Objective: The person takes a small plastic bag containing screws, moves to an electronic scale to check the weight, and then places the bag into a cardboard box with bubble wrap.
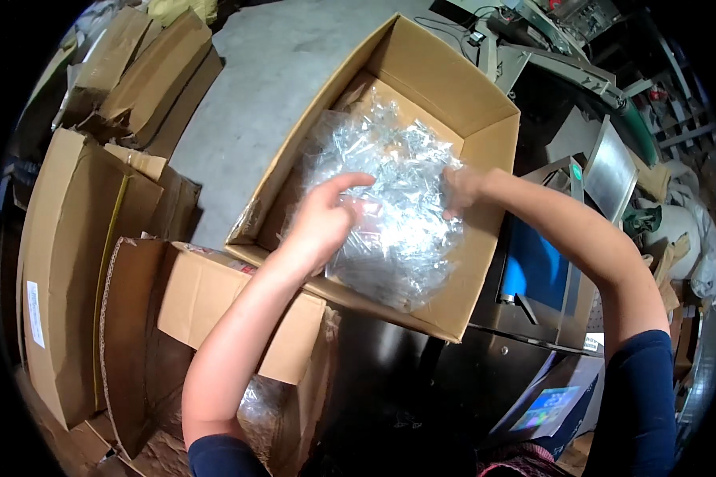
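A large open cardboard box (485, 111) holds a heap of clear plastic bags (406, 270) with small shiny silvery pieces in them; their exact kind cannot be made out. My left hand (326, 219) reaches over the box's near left side onto the heap. Its index finger is stretched out across the bags, apart from the other fingers, and nothing shows in its grasp. From the right, my right hand (465, 191) dips in at the heap's right edge. Motion smears its fingers, so its hold cannot be seen.
A second open carton (207, 298) with clear plastic inside stands near left. Tall cardboard boxes (64, 270) line the left side. Right of the big box is a machine with a blue belt (533, 262) and a screen (545, 409). Grey floor (247, 87) lies beyond.
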`<action>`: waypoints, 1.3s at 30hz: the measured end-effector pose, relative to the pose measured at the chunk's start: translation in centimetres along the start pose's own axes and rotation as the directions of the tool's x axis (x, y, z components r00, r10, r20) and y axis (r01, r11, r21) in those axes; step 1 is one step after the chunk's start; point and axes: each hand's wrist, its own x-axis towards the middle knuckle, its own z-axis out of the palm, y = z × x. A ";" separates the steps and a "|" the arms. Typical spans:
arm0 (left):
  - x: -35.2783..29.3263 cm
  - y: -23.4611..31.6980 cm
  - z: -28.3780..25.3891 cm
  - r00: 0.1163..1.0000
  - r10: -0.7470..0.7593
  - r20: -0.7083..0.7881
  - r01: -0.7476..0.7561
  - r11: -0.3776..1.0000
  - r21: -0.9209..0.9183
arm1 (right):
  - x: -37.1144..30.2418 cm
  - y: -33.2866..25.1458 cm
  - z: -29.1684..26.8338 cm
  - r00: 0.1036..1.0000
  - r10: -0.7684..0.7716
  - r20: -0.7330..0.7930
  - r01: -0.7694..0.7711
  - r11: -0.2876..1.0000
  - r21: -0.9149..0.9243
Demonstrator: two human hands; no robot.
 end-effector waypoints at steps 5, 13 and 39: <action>0.9 -0.5 -0.4 0.999 0.033 0.043 -0.040 0.982 0.185 | -0.6 1.4 -4.9 0.986 -0.165 0.024 0.140 0.902 0.409; 0.2 -0.3 -0.8 0.996 0.091 -0.003 -0.091 0.995 0.030 | -7.3 -9.0 -11.8 0.826 -0.545 -0.142 0.358 0.313 0.880; -0.9 2.0 0.2 0.999 -0.042 0.008 0.043 0.994 -0.101 | -10.9 -6.6 -12.0 0.892 -0.392 -0.225 0.356 0.303 0.884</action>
